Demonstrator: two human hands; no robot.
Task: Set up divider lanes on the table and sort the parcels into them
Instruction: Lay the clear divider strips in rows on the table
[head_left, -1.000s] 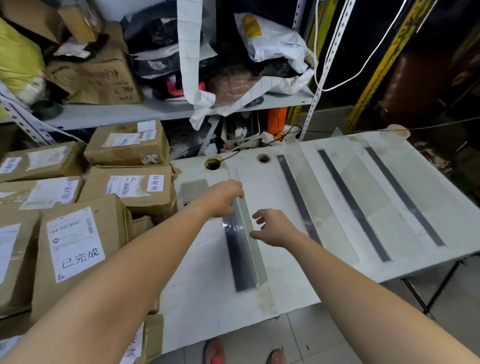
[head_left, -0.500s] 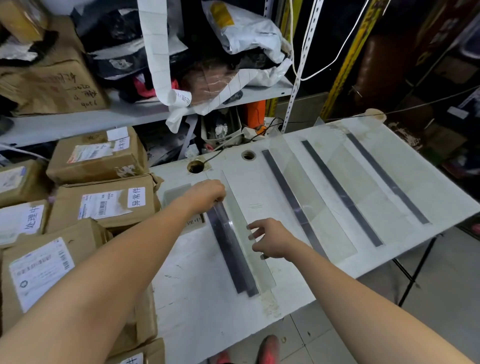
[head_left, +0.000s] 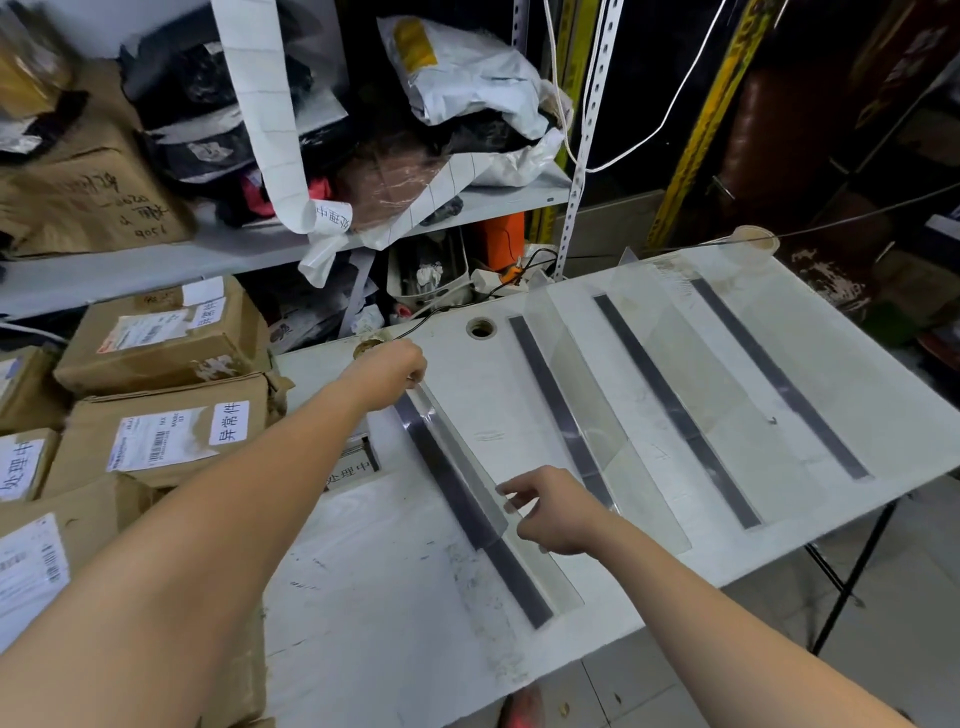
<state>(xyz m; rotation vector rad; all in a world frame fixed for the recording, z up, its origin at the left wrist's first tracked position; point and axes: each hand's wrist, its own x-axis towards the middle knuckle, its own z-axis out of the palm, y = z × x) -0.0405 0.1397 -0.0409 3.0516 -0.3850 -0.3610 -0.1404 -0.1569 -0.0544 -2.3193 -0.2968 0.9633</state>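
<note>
Nearest, the clear divider's (head_left: 465, 454) upper edge is pinched between thumb and fingers of the right grip (head_left: 558, 512), though the transparent panel is hard to trace above its dark base strip (head_left: 517, 584) on the white counter (head_left: 363, 597). Farther along, its far end is clasped by the left grip (head_left: 389, 374), fingertips hidden. More dividers (head_left: 587, 405) are stood beyond; labelled parcels (head_left: 171, 436) are cut off at left.

white table (head_left: 395, 597), clear dividers (head_left: 566, 358) with dark grey strips (head_left: 675, 410), brown parcels (head_left: 161, 441) with white labels (head_left: 231, 422)
</note>
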